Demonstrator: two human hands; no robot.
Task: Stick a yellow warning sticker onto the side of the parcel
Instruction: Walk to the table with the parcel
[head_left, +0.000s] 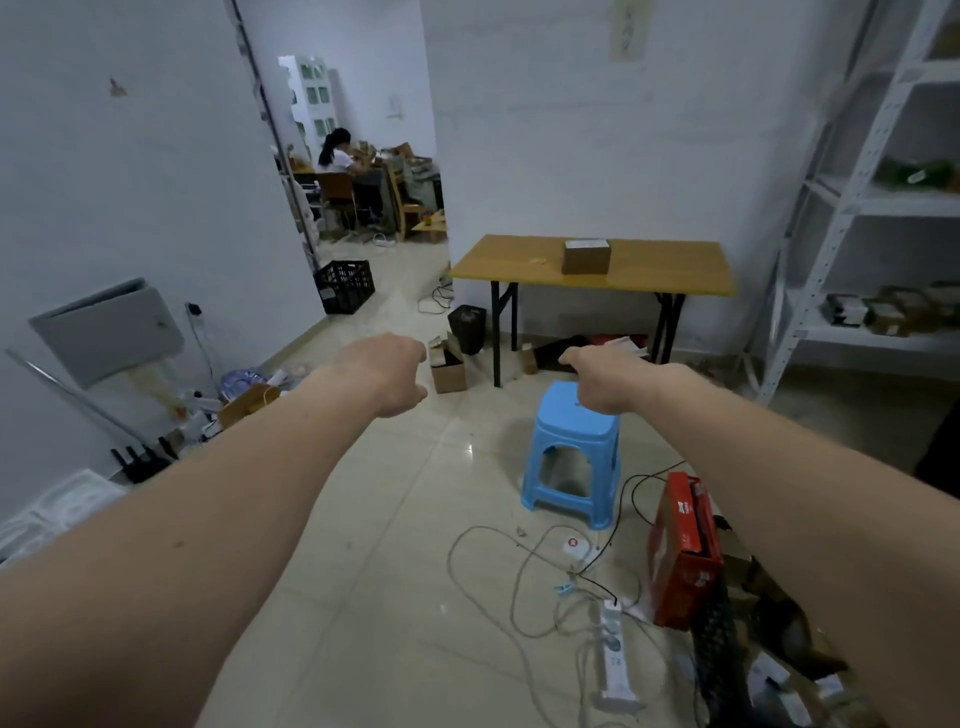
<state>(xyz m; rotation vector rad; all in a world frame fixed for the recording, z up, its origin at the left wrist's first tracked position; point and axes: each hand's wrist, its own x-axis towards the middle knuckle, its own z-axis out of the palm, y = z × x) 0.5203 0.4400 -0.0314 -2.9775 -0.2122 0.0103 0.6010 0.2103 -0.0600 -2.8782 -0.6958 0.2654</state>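
Note:
A brown cardboard parcel (586, 258) with a white label on top stands on a wooden folding table (675, 270) against the far wall. Left of the parcel on the tabletop lies a small yellow patch (537, 261), too small to identify. Both my arms stretch forward at chest height, well short of the table. My left hand (387, 371) and my right hand (602, 379) bend down at the wrist. Their backs face me and the fingers are hidden behind them. Nothing shows in either hand.
A blue plastic stool (574, 452) stands on the tiled floor below my right hand. Cables, a power strip (613, 649) and a red box (683, 551) lie at lower right. White shelving (852, 208) lines the right wall. A person sits in the far room.

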